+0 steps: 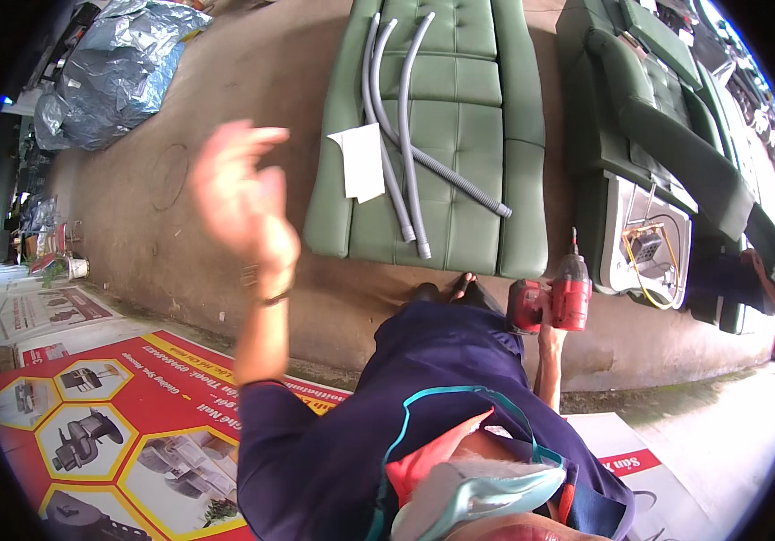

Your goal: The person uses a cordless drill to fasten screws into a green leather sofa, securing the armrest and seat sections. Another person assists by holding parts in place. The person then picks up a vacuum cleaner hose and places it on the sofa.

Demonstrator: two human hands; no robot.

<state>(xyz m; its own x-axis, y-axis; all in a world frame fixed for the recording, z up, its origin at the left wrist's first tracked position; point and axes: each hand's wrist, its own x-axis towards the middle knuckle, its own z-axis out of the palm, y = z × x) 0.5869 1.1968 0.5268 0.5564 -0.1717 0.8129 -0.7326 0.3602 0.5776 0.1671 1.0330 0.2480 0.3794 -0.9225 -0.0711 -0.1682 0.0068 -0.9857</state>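
My left hand [247,194] is raised over the bare floor, left of a green padded bed [459,180]. It is blurred by motion, but its fingers look spread and nothing shows in them. Low at my right side, my right hand [550,326] grips a red cordless drill [571,293], its bit pointing away from me. The drill partly hides that hand's fingers. On the bed lie several grey flexible hoses [404,117], one with a ribbed end, and a white sheet of paper [362,167] beside them.
To the right stand green padded chairs [622,117], with a white basin [617,243] holding a yellow hose and metal parts. A silver plastic-wrapped bundle [112,81] sits at the far left. Red and white printed boards [157,361] are behind me at left.
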